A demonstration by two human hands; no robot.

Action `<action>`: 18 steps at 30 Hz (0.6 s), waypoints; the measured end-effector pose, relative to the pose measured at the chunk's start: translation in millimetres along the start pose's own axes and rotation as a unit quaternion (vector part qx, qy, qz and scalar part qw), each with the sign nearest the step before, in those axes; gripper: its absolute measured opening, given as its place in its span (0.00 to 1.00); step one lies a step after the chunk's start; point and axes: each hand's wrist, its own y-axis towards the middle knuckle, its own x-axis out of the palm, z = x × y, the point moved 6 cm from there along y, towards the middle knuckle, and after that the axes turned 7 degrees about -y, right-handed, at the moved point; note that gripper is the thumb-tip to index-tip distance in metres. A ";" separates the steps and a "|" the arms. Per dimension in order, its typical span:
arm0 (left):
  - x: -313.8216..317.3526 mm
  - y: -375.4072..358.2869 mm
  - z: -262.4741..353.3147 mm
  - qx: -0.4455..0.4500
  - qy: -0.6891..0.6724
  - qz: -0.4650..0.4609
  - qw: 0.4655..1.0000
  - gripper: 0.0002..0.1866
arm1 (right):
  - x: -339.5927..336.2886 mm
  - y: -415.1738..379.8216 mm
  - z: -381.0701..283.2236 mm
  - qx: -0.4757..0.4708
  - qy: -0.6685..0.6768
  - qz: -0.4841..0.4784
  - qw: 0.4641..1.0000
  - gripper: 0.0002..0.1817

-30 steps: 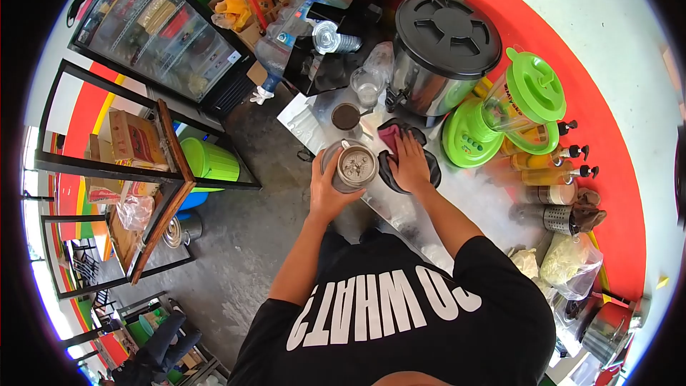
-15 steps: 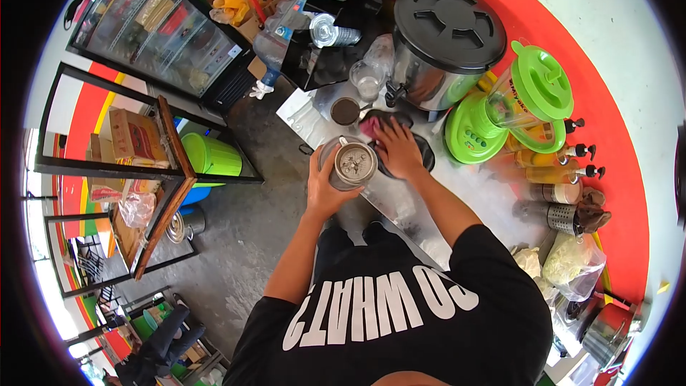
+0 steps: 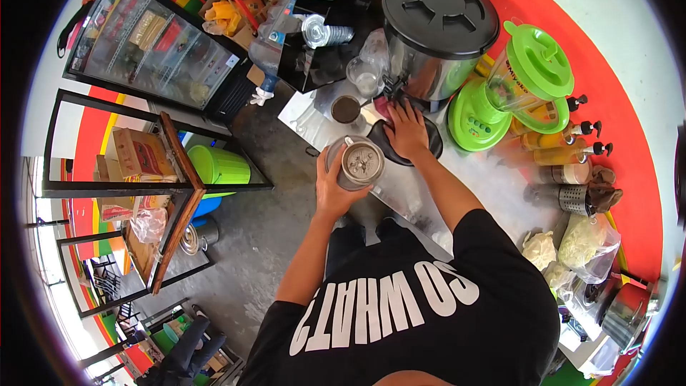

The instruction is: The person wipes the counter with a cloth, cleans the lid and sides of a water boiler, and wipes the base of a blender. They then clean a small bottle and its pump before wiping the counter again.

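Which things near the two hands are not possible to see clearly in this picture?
Head view:
- Contents of the blender jar: blurred, too small to name.
- Dark cloth: mostly hidden under the right hand.
- Left hand fingers: hidden behind the jar.
- Label on the green blender: too small to read.

The right hand (image 3: 406,131) covers most of the pink cloth (image 3: 382,106) and the middle of the black mat (image 3: 400,151) under it. The left hand (image 3: 334,187) hides the near side of the steel cup (image 3: 359,163) (its contents are too small to make out). Bottle labels (image 3: 561,154) on the worktop (image 3: 493,189) are unreadable.
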 end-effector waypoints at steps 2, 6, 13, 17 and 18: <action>1.5 2.7 0.4 0.017 0.006 -0.006 1.000 0.57 | -1.4 -9.6 -6.7 -0.042 0.005 -0.003 0.999 0.34; 10.0 7.3 3.4 0.037 -0.003 -0.022 0.999 0.57 | -5.1 -45.1 -7.5 -0.107 0.012 -0.022 0.994 0.32; 39.7 21.7 13.1 0.073 -0.023 -0.056 0.995 0.57 | -22.1 -141.6 14.4 -0.094 0.002 -0.048 0.994 0.33; 65.6 36.2 24.6 0.096 -0.034 -0.078 0.992 0.58 | -25.8 -189.4 33.8 -0.020 0.025 -0.080 0.996 0.34; 72.5 40.1 27.1 0.110 -0.044 -0.084 0.989 0.57 | -27.5 -200.6 39.8 0.001 0.030 -0.087 0.996 0.34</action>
